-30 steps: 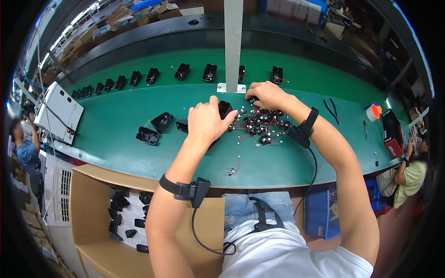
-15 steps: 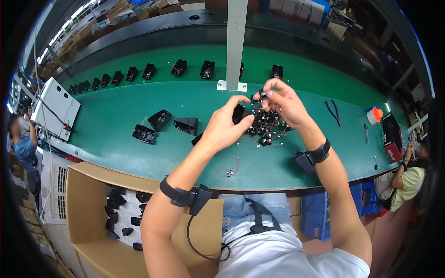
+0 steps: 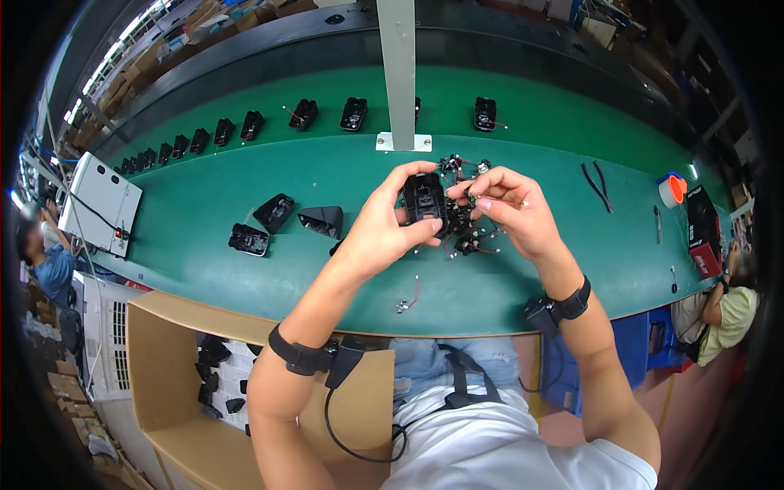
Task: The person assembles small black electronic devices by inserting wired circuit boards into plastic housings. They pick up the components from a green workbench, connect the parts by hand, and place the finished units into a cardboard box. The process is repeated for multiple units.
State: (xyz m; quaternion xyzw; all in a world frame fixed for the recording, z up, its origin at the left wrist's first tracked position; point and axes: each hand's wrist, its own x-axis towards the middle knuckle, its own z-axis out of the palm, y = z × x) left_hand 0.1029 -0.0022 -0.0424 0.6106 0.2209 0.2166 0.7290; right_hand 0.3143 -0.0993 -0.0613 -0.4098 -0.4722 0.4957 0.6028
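My left hand (image 3: 384, 224) grips a black plastic housing (image 3: 425, 200) by its sides, its hollow inside facing up. Close to its right edge, my right hand (image 3: 514, 208) pinches a small part with wires (image 3: 470, 194); my fingers partly cover it. Beneath and behind both hands lies a pile of small black parts with red and black wires (image 3: 469, 243) and white plugs. One loose wired piece (image 3: 404, 305) rests on the green table nearer to me. Left of my left hand sit further black housings (image 3: 274, 211), some showing their inner side.
A row of black housings (image 3: 354, 114) lines the green strip behind a grey post (image 3: 398, 82). Pliers (image 3: 599, 188), an orange-and-white roll (image 3: 673, 189) and a box (image 3: 704, 233) lie right. A cardboard box (image 3: 196, 318) with black parts stands lower left. Other people sit at both sides.
My left hand has turned the housing so its inside shows. My right hand has come down from above the pile to the housing's right edge, still pinching the small part.
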